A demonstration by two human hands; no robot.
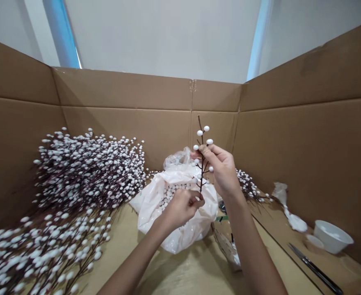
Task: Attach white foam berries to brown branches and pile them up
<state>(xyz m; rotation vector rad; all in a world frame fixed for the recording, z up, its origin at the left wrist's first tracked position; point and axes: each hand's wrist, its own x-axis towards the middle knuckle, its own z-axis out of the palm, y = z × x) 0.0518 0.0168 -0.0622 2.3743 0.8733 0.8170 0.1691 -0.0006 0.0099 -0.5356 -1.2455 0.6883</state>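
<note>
A dark brown artificial berry stem [202, 176] with several white berries stands upright between my hands. My left hand [180, 205] pinches its lower end. Higher up, the fingers of my right hand [222, 166] are closed on the stem near a white berry [209, 141]. Right behind and below my left hand sits a white plastic bag [151, 213], its mouth spread wide, with many loose white berries [170, 194] inside.
Finished-looking berry stems [91, 168] are heaped at the left, more [45, 254] lie nearer. At right are a white bowl [332, 237], tweezers [316, 268], a crumpled plastic piece [295, 221] and another stem bunch [250, 186]. Cardboard walls [125, 90] surround the table [174, 274].
</note>
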